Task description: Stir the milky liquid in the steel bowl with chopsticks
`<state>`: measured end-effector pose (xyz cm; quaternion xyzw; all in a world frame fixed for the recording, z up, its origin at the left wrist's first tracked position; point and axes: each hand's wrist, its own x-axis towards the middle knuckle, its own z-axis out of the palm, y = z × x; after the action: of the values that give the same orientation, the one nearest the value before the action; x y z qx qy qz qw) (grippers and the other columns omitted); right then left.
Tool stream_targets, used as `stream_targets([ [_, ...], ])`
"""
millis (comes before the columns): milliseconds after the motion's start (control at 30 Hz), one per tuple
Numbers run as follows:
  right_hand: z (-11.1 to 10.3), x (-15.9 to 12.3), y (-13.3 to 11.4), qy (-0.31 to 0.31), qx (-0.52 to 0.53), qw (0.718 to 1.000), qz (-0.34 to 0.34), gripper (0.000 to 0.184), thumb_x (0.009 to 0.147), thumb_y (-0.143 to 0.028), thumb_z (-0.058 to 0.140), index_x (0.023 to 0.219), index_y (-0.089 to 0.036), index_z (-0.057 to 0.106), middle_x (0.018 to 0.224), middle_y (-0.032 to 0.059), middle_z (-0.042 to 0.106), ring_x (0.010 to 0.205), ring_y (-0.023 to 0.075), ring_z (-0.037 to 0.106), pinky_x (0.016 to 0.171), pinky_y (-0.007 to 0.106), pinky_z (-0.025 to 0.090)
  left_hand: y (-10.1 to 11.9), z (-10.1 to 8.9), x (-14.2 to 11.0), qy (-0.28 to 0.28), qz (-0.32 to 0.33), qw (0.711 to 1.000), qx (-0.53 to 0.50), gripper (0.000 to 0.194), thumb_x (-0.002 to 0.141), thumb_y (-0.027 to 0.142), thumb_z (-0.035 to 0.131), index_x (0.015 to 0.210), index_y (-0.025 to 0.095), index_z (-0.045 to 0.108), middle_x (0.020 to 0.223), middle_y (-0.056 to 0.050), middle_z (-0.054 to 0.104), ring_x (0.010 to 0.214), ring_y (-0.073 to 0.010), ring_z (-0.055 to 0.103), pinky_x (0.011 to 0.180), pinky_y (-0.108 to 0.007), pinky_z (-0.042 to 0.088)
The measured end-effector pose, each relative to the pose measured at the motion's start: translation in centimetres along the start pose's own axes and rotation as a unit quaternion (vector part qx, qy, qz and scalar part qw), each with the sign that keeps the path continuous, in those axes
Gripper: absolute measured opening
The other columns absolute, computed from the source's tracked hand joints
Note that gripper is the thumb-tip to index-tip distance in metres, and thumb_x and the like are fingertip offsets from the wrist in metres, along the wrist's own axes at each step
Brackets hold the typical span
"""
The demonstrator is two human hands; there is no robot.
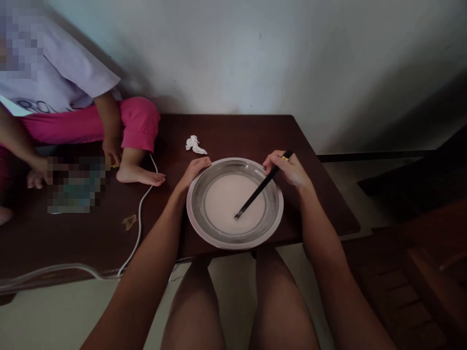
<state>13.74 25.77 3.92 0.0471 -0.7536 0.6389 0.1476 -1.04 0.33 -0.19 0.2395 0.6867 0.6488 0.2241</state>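
Note:
A metal bowl (272, 218) with a pale milky liquid (226, 199) stands on a dark wooden table (237, 133), near its front edge. My left hand (195, 170) grips the bowl's left rim, fingers curled over it. My right hand (286, 167) is closed on a pair of black chopsticks (259, 189) at their upper end. Their tips dip into the liquid near the bowl's middle.
A crumpled white tissue (195, 144) lies behind the bowl. A white cable (140, 218) runs across the table's left part. Another person sits on the table at the left, a bare foot (140, 175) by the cable. A wall stands behind; wooden furniture (419, 272) is at right.

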Motion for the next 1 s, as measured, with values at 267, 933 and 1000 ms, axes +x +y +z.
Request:
stream_targets([
  [267, -0.9, 0.0, 0.1, 0.098, -0.028, 0.994, -0.027, 0.035, 0.082, -0.051, 0.056, 0.071, -0.019, 0.067, 0.054, -0.0013, 0.061, 0.052, 0.0114, 0.059, 0.059, 0.026, 0.048, -0.1, 0.0, 0.2, -0.001, -0.003, 1.000, -0.007, 0.032, 0.060, 0.041, 0.059, 0.052, 0.017, 0.041, 0.053, 0.003, 0.035, 0.051, -0.0078, 0.029, 0.048, -0.022, 0.021],
  [933, -0.9, 0.2, 0.4, 0.119, -0.023, 0.991, -0.053, 0.031, 0.083, -0.047, 0.056, 0.074, -0.020, 0.067, 0.060, -0.0014, 0.063, 0.058, 0.0108, 0.061, 0.062, 0.026, 0.049, 0.2, 0.1, 0.0, -0.005, 0.005, 1.000, 0.008, 0.028, 0.065, 0.037, 0.055, 0.052, 0.017, 0.041, 0.052, 0.003, 0.034, 0.049, -0.0080, 0.029, 0.047, -0.023, 0.021],
  [1000, -1.1, 0.2, 0.3, 0.109, -0.016, 0.993, -0.042, 0.031, 0.083, -0.047, 0.057, 0.072, -0.020, 0.067, 0.056, -0.0020, 0.061, 0.053, 0.0106, 0.059, 0.059, 0.025, 0.048, 0.1, 0.0, 0.0, -0.005, 0.003, 1.000, 0.010, 0.028, 0.066, 0.037, 0.055, 0.053, 0.017, 0.040, 0.053, 0.003, 0.033, 0.050, -0.0082, 0.029, 0.047, -0.023, 0.021],
])
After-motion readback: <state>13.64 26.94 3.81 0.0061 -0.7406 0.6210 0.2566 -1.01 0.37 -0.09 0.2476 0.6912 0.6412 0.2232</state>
